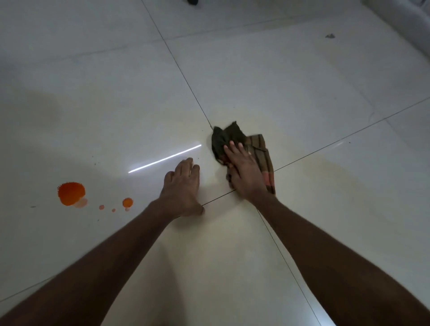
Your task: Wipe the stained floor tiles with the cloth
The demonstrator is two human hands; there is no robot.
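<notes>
A crumpled brown and dark striped cloth (260,149) lies on the glossy white floor tiles (116,121), just right of where the grout lines cross. My right hand (244,172) presses flat on top of the cloth, fingers spread. My left hand (183,186) rests palm-down on the bare tile a little to the left, holding nothing. An orange stain (71,193) sits far left, with a smaller orange spot (127,202) and tiny pinkish drops beside it. A faint yellowish smear (337,172) shows on the tile right of the cloth.
A small dark scrap (330,35) lies on the far right tile. A white wall base (400,25) runs along the upper right corner. A dark object (192,1) pokes in at the top edge. A light streak reflects on the tile.
</notes>
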